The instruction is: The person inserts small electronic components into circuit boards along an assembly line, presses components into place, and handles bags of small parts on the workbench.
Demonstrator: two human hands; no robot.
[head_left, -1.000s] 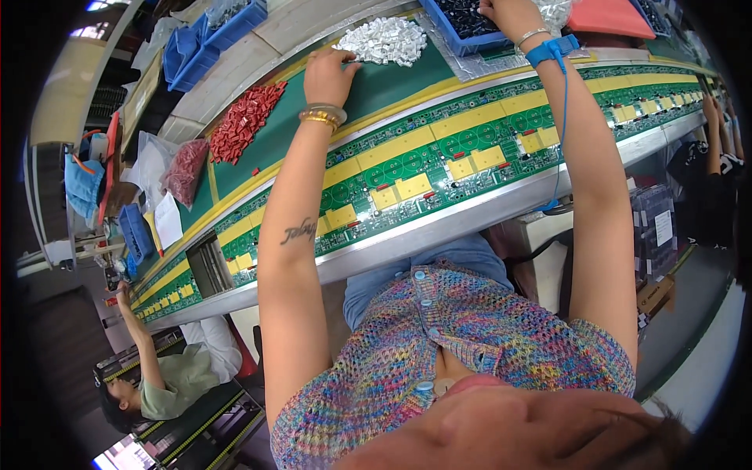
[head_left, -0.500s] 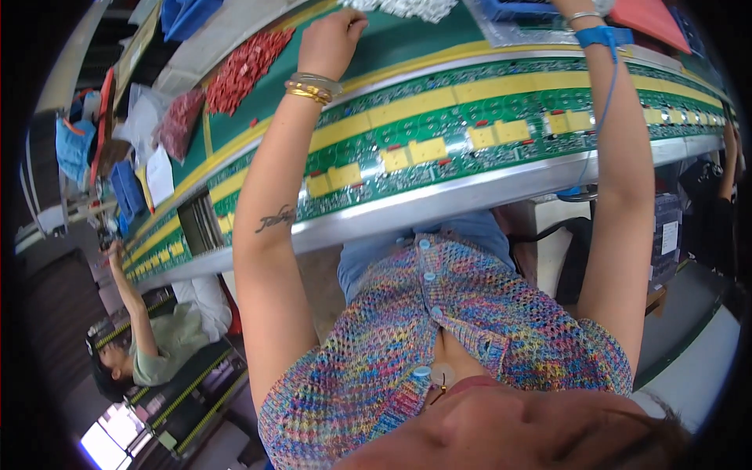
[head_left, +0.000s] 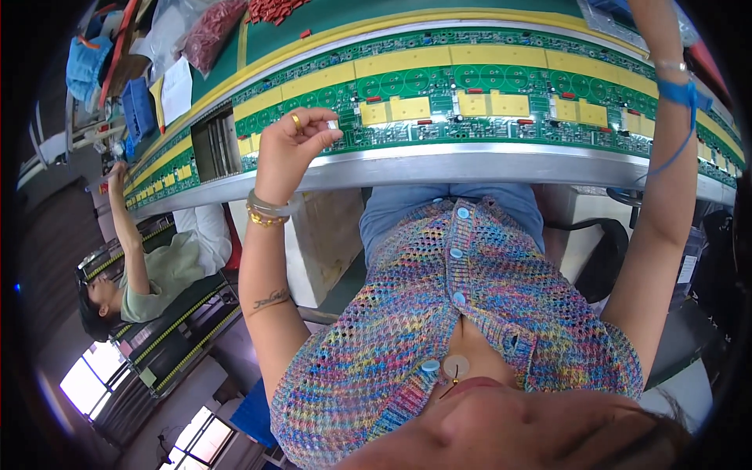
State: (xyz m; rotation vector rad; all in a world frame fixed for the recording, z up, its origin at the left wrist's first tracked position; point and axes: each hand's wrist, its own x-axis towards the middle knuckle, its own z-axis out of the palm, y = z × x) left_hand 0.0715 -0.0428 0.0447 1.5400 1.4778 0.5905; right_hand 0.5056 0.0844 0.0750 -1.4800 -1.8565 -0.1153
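Board row [head_left: 392,82] runs left to right. Rail [head_left: 470,163] along row's near side. Wearer's lap [head_left: 392,215] before row. Left hand [head_left: 294,142] over row's near part, left of middle, 1 small part [head_left: 332,124] at its fingertips. Right hand [head_left: 656,23] past row's far side, at right, mostly out of view. Behind row: mat [head_left: 368,13], heap of bits [head_left: 274,9] on it, 1 loose bit [head_left: 305,34] nearer row. Behind row's left part, going left: bag of bits [head_left: 211,35], paper [head_left: 175,90], bin [head_left: 138,110]. Slot [head_left: 215,153] in row's left part. Co-worker [head_left: 168,270] before row's left end.
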